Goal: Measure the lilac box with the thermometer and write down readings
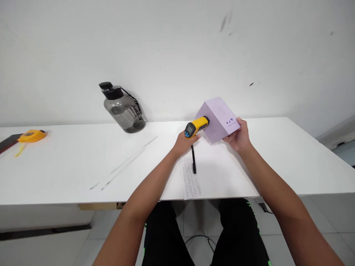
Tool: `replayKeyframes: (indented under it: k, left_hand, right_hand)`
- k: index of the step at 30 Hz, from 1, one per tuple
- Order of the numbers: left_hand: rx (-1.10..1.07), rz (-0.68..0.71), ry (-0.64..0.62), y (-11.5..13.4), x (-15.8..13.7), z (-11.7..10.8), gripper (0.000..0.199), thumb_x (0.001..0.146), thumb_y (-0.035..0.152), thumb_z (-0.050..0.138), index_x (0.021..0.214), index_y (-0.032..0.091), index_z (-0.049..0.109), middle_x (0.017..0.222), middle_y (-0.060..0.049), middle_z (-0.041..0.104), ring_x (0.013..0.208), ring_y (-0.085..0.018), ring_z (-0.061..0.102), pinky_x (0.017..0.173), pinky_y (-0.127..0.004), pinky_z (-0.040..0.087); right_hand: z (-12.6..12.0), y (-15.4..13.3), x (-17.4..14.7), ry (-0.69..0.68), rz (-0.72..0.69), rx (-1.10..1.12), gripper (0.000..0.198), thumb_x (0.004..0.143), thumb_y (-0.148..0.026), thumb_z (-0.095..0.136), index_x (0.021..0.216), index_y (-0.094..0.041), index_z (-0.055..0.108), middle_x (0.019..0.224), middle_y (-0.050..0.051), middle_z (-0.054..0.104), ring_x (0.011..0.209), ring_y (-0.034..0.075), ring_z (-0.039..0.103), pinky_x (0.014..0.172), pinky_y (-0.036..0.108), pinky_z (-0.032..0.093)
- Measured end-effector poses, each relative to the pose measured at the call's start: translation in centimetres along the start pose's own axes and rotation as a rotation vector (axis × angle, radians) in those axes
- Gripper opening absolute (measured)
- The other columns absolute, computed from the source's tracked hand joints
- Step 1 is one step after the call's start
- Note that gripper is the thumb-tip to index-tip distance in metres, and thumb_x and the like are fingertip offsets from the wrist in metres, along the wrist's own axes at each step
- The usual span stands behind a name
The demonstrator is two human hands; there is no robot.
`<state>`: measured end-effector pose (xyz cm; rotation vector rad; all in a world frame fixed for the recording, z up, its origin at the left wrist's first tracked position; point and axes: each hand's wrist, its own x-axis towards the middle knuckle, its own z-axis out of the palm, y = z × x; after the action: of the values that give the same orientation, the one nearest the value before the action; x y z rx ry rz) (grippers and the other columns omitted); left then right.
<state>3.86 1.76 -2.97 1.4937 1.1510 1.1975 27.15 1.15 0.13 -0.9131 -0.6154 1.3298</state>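
Note:
A yellow and black infrared thermometer (pixel 200 124) is gripped in my left hand (pixel 184 143), its small screen facing me. The thermometer's front end points at the near left face of a lilac box (pixel 219 120); whether it touches the box I cannot tell. My right hand (pixel 240 137) holds this box by its lower right corner, tilted above the table. Fingers of that hand are partly hidden under the box. Below my left hand lies a black pen (pixel 193 162) on a sheet of paper (pixel 219 177) with handwriting along its left side.
A grey see-through water bottle (pixel 124 111) with a black lid stands near the wall. At the far left are a yellow tape measure (pixel 32 136) and a dark flat object (pixel 9 142). The white table (pixel 69 166) has dark streaks; its front edge runs above my legs.

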Motion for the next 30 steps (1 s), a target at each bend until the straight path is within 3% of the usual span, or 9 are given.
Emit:
replayKeyframes:
  k: [11, 19, 22, 26, 30]
  left_hand:
    - [-0.006, -0.012, 0.000, 0.1, -0.2, -0.1, 0.047, 0.068, 0.047, 0.080, 0.101, 0.014, 0.072, 0.099, -0.009, 0.073, 0.091, -0.022, 0.067, 0.084, -0.036, 0.052]
    - [0.013, -0.011, -0.034, 0.4, -0.4, 0.1, 0.049, 0.068, 0.049, 0.081, 0.104, 0.016, 0.071, 0.099, -0.009, 0.072, 0.091, -0.022, 0.066, 0.084, -0.036, 0.052]
    - [0.122, 0.007, -0.081, 0.6, -0.7, -0.1, 0.059, 0.070, 0.053, 0.078, 0.115, 0.017, 0.065, 0.102, -0.009, 0.071, 0.092, -0.023, 0.065, 0.083, -0.037, 0.051]
    - [0.379, 0.116, -0.138, 1.0, -0.9, -0.9, 0.087, 0.071, 0.052, 0.077, 0.145, 0.024, 0.040, 0.131, -0.010, 0.061, 0.114, -0.027, 0.059, 0.093, -0.038, 0.047]
    - [0.712, 0.152, -0.061, 1.0, -0.4, -1.9, 0.078, 0.085, 0.052, 0.062, 0.151, 0.023, 0.032, 0.140, -0.013, 0.053, 0.125, -0.030, 0.052, 0.098, -0.040, 0.043]
  right_hand:
    - [0.2, 0.4, -0.1, -0.019, 0.021, 0.008, 0.037, 0.067, -0.057, 0.067, 0.085, -0.026, 0.055, 0.076, -0.003, 0.061, 0.062, 0.013, 0.047, 0.052, 0.025, 0.042]
    - [0.1, 0.3, 0.1, 0.041, 0.044, -0.081, 0.039, 0.066, -0.058, 0.067, 0.086, -0.026, 0.055, 0.071, -0.004, 0.059, 0.056, 0.012, 0.048, 0.042, 0.022, 0.040]
    - [-0.1, 0.3, 0.2, 0.104, 0.030, -0.070, 0.037, 0.067, -0.057, 0.067, 0.086, -0.027, 0.057, 0.074, -0.003, 0.060, 0.058, 0.013, 0.049, 0.040, 0.022, 0.039]
    - [-0.7, 0.1, 0.6, 0.215, -0.062, -0.166, 0.036, 0.069, -0.058, 0.066, 0.084, -0.026, 0.059, 0.075, -0.002, 0.060, 0.061, 0.013, 0.049, 0.041, 0.022, 0.036]
    - [-1.5, -0.2, 1.2, 0.330, -0.196, -0.303, 0.038, 0.068, -0.057, 0.070, 0.087, -0.025, 0.061, 0.079, -0.002, 0.062, 0.069, 0.015, 0.052, 0.049, 0.024, 0.039]
